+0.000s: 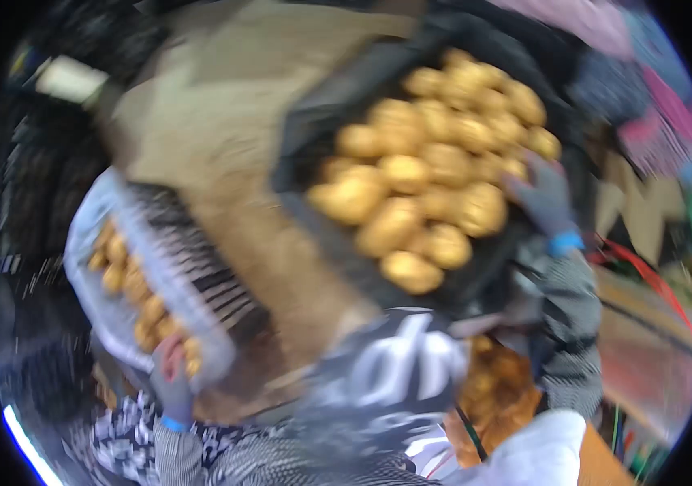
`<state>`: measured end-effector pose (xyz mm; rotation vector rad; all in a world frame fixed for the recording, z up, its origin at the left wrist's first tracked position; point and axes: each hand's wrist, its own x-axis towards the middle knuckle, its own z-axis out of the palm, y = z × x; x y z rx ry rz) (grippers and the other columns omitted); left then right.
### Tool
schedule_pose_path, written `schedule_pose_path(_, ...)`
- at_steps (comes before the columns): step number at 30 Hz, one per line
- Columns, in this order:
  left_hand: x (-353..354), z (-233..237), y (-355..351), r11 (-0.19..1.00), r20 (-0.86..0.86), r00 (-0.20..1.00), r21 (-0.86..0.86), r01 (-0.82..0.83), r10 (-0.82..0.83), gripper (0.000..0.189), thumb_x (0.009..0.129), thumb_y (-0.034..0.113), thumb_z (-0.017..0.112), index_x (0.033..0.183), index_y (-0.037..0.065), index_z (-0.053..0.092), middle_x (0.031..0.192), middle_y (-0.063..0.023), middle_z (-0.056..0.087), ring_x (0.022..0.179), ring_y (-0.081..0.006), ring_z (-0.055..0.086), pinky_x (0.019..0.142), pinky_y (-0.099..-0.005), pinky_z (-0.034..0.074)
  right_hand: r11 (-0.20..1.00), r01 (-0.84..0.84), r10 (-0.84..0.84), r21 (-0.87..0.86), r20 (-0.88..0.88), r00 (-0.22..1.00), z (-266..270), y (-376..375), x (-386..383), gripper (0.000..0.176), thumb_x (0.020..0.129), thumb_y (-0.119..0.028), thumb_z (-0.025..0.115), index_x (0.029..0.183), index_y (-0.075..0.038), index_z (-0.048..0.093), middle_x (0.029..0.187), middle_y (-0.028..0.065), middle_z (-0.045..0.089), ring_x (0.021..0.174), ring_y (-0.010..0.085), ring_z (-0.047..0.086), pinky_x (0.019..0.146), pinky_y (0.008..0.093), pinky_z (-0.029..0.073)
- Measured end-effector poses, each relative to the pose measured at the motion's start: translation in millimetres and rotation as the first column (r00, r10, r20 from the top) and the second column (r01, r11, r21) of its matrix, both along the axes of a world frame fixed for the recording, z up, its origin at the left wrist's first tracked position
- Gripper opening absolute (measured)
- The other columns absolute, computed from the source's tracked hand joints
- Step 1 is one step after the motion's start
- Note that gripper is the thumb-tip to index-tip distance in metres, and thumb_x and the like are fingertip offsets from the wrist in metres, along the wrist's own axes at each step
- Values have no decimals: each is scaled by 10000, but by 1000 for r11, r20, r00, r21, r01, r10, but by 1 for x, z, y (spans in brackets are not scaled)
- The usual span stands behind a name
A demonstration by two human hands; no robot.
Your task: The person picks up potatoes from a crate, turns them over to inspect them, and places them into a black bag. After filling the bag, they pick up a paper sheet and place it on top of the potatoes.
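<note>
Large potatoes [443, 162] fill a black-lined container [305, 130] at the upper middle and right. My right hand [544, 194], in a grey glove with a blue band at the wrist, reaches over its right edge and touches potatoes there; its fingers are blurred. At the lower left, my left hand [173, 377], also gloved, is at the near end of a crate lined with pale plastic [192, 300], beside small potatoes [131, 279]. Whether it holds one of them is too blurred to tell.
Brown cardboard [232, 146] lies between the two containers. Dark stacked crates [46, 186] stand at the left. Colourful cloth [654, 105] is at the upper right, with a red strap [662, 292] below. Near my body is an orange-brown bag [496, 389].
</note>
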<state>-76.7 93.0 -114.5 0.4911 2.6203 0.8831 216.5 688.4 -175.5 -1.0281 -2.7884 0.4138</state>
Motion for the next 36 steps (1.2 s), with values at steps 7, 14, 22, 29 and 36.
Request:
schedule_pose_path(7, -32, -4, -62, 997, -287, 955, 42, -69, 78, 246, 919, 51, 583, 1151, 13, 655, 1129, -132, 653, 1121, -245, 594, 979, -337, 446, 899, -298, 24, -322, -642, 767, 65, -28, -113, 384, 943, 9, 454, 1313, 1, 556, 1268, 133, 603, 1104, 213, 609, 950, 321, 481)
schedule_pose_path(14, -83, -49, -165, 924, -562, 764, 0, -382, 316, 373, 849, 152, 641, 1199, 31, 599, 1140, -176, 618, 1089, -339, 574, 966, -411, 443, 383, -919, 920, 93, -133, 370, 85, -339, -303, 397, 851, -269, 630, 1184, -54, 622, 1179, 114, 633, 1117, 293, 579, 1001, 462, 430)
schedule_pose_path(22, -66, -134, -247, 477, -280, 404, 287, -831, 871, 407, 840, 146, 687, 1198, -25, 595, 1123, -183, 614, 1070, -321, 576, 964, -395, 434, 198, -964, 925, 177, -360, 124, -47, -506, -334, 435, 786, -374, 724, 1106, -97, 628, 1135, 95, 616, 1064, 262, 595, 1026, 463, 429)
schedule_pose_path(29, -73, -124, -219, 173, -19, 203, 602, -780, 979, 315, 849, 16, 691, 1159, 14, 637, 1082, -23, 613, 811, -65, 542, 662, -188, 454, 8, -976, 921, 218, -382, -78, -42, -501, -353, 320, 766, -267, 733, 1054, -146, 663, 1063, 41, 651, 934, 225, 638, 913, 422, 492)
schedule_pose_path(36, -142, -116, -210, 270, -162, 216, 567, -778, 963, 317, 830, -24, 664, 1142, 27, 641, 1133, -45, 568, 809, -85, 556, 662, -198, 478, -64, -970, 907, 233, -391, -154, -64, -491, -419, 243, 777, -179, 674, 1009, -109, 647, 1043, 92, 671, 896, 286, 667, 841, 446, 551)
